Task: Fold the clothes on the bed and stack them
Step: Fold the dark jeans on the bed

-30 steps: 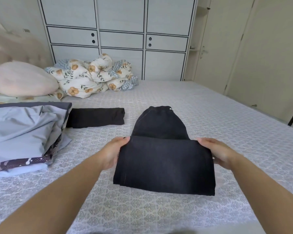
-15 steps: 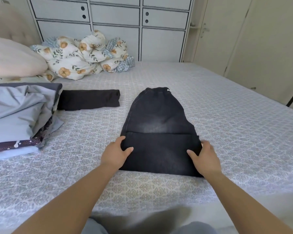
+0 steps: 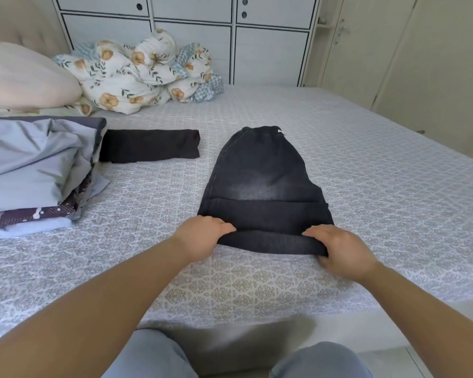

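Note:
Dark folded jeans (image 3: 262,181) lie in the middle of the bed (image 3: 380,186), waistband at the far end. My left hand (image 3: 200,237) grips the near folded edge at its left corner, fingers over the top. My right hand (image 3: 342,251) grips the same edge at its right corner, thumb tucked under the fold. That near edge is lifted slightly off the bedspread. A stack of folded clothes (image 3: 30,170) with a grey-blue garment on top sits at the left. A folded black garment (image 3: 150,145) lies beside the stack.
A bunched floral quilt (image 3: 139,72) and a pink pillow (image 3: 25,77) lie at the head of the bed. White wardrobe doors (image 3: 191,36) stand behind. My knees (image 3: 320,361) show at the bed's near edge.
The raised lower part of the jeans was laid down over the upper part. Both hands then slid to the near fold and took hold of its corners.

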